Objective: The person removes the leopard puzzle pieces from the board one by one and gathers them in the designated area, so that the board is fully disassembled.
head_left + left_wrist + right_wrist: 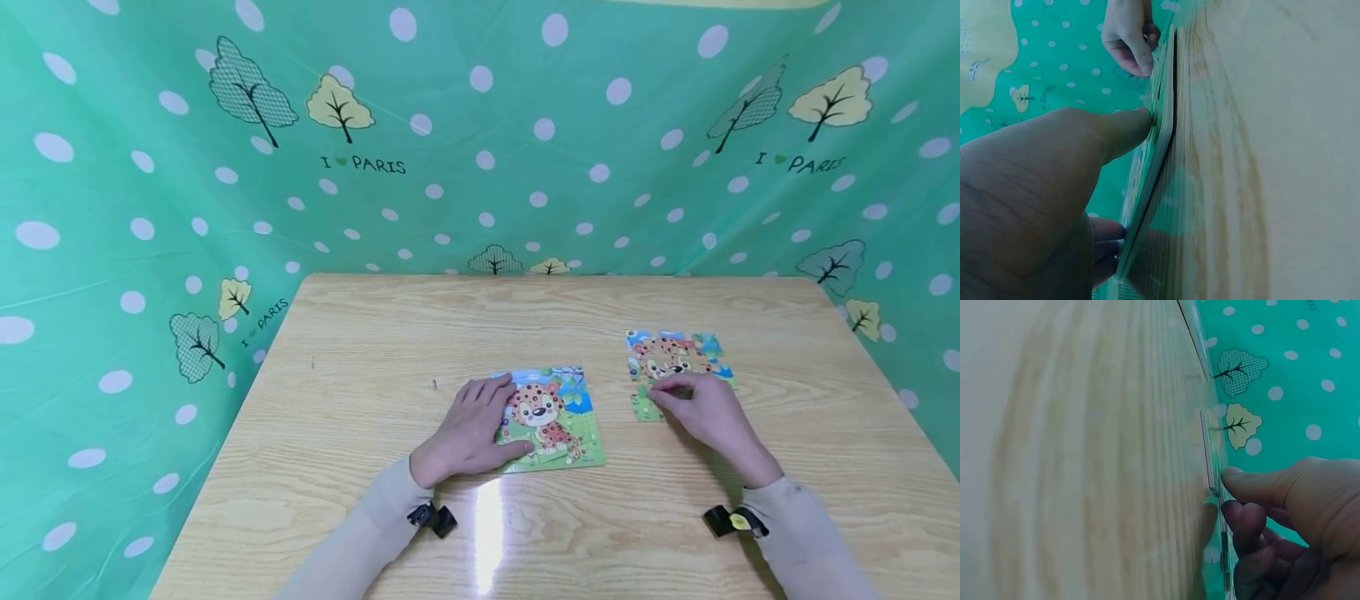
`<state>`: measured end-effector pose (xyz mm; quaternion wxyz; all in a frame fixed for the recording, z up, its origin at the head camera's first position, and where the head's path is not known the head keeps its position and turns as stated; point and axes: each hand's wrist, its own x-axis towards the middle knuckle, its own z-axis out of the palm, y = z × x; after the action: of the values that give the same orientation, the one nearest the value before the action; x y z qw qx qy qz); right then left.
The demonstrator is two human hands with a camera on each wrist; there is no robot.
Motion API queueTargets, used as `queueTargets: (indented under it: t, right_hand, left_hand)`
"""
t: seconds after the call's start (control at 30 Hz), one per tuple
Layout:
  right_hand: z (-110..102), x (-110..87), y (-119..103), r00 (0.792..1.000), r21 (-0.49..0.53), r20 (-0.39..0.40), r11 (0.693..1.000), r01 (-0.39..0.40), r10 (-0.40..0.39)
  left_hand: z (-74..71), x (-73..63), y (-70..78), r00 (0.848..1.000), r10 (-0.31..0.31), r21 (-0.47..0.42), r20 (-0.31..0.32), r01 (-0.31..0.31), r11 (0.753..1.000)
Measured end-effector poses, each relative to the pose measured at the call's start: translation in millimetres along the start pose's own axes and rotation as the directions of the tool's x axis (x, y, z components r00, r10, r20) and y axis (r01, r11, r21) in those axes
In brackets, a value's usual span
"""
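Observation:
A leopard jigsaw puzzle (553, 417) in a flat board lies mid-table. My left hand (471, 425) rests on its left part with fingers spread, the thumb along the lower edge area. In the left wrist view the thumb presses on the top of the board (1163, 125). To the right lies a second leopard picture of separate puzzle pieces (675, 354), with gaps between some of them. My right hand (705, 408) is over its lower part, thumb and forefinger pinching a green puzzle piece (643, 405) at the lower left corner. The hand hides the pieces beneath it.
Both puzzles lie on a wood-grain table (375, 333). A green dotted cloth (480, 158) hangs behind and at the sides. Dark wrist cameras sit on both sleeves. A bright light reflection (489, 533) shows near the front.

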<state>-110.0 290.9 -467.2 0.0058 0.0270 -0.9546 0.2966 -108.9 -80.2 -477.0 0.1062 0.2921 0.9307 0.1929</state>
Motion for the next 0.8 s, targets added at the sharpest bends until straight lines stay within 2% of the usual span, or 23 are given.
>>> queueTargets:
  t: [0.17,0.4,0.63,0.8]
  right_hand:
    - [1.3,-2.1,-11.4,1.000,0.062,0.015,0.998,0.008,-0.009]
    - [15.9,-4.7,-35.0,0.988,0.176,0.107,0.980,0.093,-0.113]
    - [33.3,-2.7,-59.2,0.950,0.268,0.233,0.953,0.144,-0.209]
    - [45.4,-2.5,-71.5,0.924,0.289,0.300,0.946,0.147,-0.236]
  left_hand:
    - [-1.8,0.5,-2.4,1.000,0.019,-0.026,0.017,-0.018,1.000]
    - [-8.5,0.3,-6.1,0.997,0.020,-0.104,0.079,-0.012,0.995]
    - [-9.5,0.2,-6.7,0.996,0.014,-0.112,0.092,-0.003,0.994]
    - [-9.0,1.1,-7.1,0.996,0.012,-0.103,0.093,-0.002,0.995]
